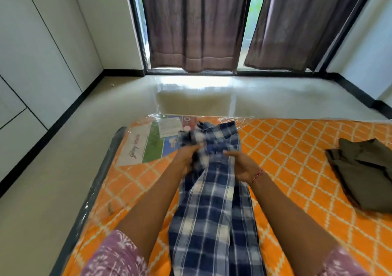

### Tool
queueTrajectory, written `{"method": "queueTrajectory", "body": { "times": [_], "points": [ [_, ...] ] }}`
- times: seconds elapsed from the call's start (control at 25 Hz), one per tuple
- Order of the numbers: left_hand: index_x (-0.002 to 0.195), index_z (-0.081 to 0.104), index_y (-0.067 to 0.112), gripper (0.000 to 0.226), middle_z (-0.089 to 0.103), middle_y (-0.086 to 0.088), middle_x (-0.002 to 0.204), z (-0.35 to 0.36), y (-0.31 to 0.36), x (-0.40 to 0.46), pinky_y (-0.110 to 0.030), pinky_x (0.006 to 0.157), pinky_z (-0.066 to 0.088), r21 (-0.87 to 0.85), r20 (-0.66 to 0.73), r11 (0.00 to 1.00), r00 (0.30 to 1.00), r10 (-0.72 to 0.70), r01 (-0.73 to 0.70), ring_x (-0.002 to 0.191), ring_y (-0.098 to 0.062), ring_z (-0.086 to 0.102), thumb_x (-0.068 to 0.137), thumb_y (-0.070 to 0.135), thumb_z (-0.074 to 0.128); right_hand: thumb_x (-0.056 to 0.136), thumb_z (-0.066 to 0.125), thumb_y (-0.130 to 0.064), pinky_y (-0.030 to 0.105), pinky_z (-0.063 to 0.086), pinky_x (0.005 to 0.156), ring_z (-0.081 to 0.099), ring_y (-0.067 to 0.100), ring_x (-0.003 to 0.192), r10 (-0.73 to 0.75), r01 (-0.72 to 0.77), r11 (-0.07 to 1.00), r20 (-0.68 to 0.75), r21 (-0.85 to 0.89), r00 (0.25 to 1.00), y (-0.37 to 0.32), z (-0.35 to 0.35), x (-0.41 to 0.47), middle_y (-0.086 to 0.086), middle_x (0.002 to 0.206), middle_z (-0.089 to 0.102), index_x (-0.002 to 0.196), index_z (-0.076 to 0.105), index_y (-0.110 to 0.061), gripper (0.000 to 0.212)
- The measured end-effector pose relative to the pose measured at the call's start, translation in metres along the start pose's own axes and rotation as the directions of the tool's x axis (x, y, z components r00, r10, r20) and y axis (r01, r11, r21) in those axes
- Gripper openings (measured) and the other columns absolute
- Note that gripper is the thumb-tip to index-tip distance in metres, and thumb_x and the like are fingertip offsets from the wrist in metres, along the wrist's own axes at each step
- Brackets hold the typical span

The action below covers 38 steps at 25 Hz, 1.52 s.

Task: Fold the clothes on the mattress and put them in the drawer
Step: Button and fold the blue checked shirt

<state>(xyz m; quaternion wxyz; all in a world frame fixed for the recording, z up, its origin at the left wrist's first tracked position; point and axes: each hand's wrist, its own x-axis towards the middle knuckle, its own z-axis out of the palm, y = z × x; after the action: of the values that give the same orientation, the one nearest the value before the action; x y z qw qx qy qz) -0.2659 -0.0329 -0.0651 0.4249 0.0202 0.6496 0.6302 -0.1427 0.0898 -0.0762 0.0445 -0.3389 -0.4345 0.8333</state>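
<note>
left hand point(187, 159) clamped on bunched sleeve cloth, lifted | plaid shirt point(214, 208) lies lengthwise mid-mattress point(297, 148), collar end far | right hand point(241, 165) fingers apart, beside shirt, holding nothing | olive garment point(364, 174) far right, unfolded | advice: lay sleeve flat inward, pin seam with right hand, smooth before next fold | drawer unseen
</note>
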Motion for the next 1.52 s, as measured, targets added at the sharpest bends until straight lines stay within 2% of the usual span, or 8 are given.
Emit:
{"method": "queueTrajectory", "body": {
  "times": [0.2,0.4,0.52,0.64,0.76,0.88,1.32,1.52],
  "points": [
    [0.121,0.058,-0.002,0.04,0.066,-0.015,0.111,0.001,-0.034,0.048,-0.043,0.09,0.051,0.055,-0.046,0.997,0.998,-0.05,0.052,0.097,-0.032,0.063,0.085,0.011,0.068,0.095,0.054,-0.021,0.043,0.054,0.082,0.066,0.03,0.077,0.043,-0.039,0.997,-0.069,0.061,0.997,0.018,-0.003,0.038,0.017,0.094,0.069,0.115,0.061,-0.001,0.029],
    [0.102,0.062,0.015,0.026,0.072,-0.004,0.084,0.006,0.004,0.075,-0.026,0.06,0.053,-0.025,0.049,0.976,0.975,0.216,-0.215,0.067,-0.014,0.067,0.09,-0.006,0.052,0.093,0.046,0.006,0.032,0.059,0.061,0.071,0.019,0.072,-0.301,0.306,0.952,-0.112,0.03,0.947,-0.02,-0.007,0.069,0.006,0.084,0.074,0.113,0.059,-0.01,0.029],
    [0.095,0.062,0.019,0.032,0.066,0.0,0.072,0.002,-0.003,0.086,-0.019,0.047,0.042,-0.032,0.014,0.996,0.997,0.081,-0.08,0.054,-0.009,0.058,0.092,-0.008,0.045,0.092,0.045,0.009,0.037,0.059,0.074,0.07,0.023,0.086,-0.343,0.356,0.934,-0.195,0.039,0.919,-0.014,-0.015,0.078,0.012,0.101,0.07,0.125,0.055,-0.006,0.038],
    [0.124,0.054,0.009,0.032,0.059,-0.013,0.114,0.002,-0.024,0.085,-0.033,0.071,0.045,-0.023,-0.084,0.997,0.994,-0.075,0.073,0.092,-0.022,0.058,0.093,0.0,0.052,0.095,0.043,0.007,0.044,0.043,0.104,0.049,0.03,0.125,-0.216,0.222,0.975,-0.335,-0.02,0.917,0.006,-0.025,0.09,0.016,0.141,0.047,0.14,0.042,-0.003,0.047],
    [0.134,0.047,0.005,0.044,0.048,-0.014,0.138,0.005,-0.025,0.08,-0.041,0.1,0.038,-0.011,-0.127,0.998,0.99,-0.056,0.055,0.125,-0.029,0.045,0.092,0.003,0.058,0.095,0.046,0.003,0.037,0.042,0.099,0.042,0.029,0.13,-0.199,0.199,0.979,-0.383,-0.04,0.902,0.007,-0.026,0.088,0.013,0.146,0.04,0.14,0.042,-0.002,0.045],
    [0.122,0.054,0.0,0.033,0.062,-0.016,0.103,0.005,-0.029,0.068,-0.033,0.068,0.049,0.094,-0.16,0.993,0.985,-0.06,0.076,0.08,-0.023,0.056,0.09,0.007,0.061,0.095,0.05,-0.004,0.043,0.042,0.103,0.043,0.034,0.129,-0.147,0.113,0.988,-0.436,-0.104,0.888,0.012,-0.024,0.073,0.016,0.144,0.042,0.134,0.047,-0.002,0.039],
    [0.077,0.059,0.013,0.024,0.054,0.003,0.047,-0.036,-0.077,-0.04,-0.02,0.04,0.039,0.176,0.001,0.935,0.95,-0.313,0.308,0.041,-0.009,0.049,0.091,0.032,0.061,0.091,0.06,-0.005,0.049,0.05,0.093,0.06,0.036,0.1,-0.09,0.055,0.995,-0.489,-0.086,0.868,0.073,-0.012,-0.041,0.027,0.122,0.058,0.119,0.054,0.006,0.03],
    [0.103,0.062,0.004,0.034,0.067,-0.008,0.076,-0.038,-0.095,-0.081,-0.032,0.065,0.053,0.395,0.025,0.86,0.932,-0.362,0.324,0.07,-0.022,0.065,0.097,0.035,0.051,0.086,0.067,-0.039,0.034,0.037,0.1,0.038,0.028,0.134,-0.13,0.01,0.95,-0.367,-0.312,0.921,0.115,0.013,-0.118,0.006,0.151,0.033,0.148,0.023,-0.013,0.08]
  ]
}}
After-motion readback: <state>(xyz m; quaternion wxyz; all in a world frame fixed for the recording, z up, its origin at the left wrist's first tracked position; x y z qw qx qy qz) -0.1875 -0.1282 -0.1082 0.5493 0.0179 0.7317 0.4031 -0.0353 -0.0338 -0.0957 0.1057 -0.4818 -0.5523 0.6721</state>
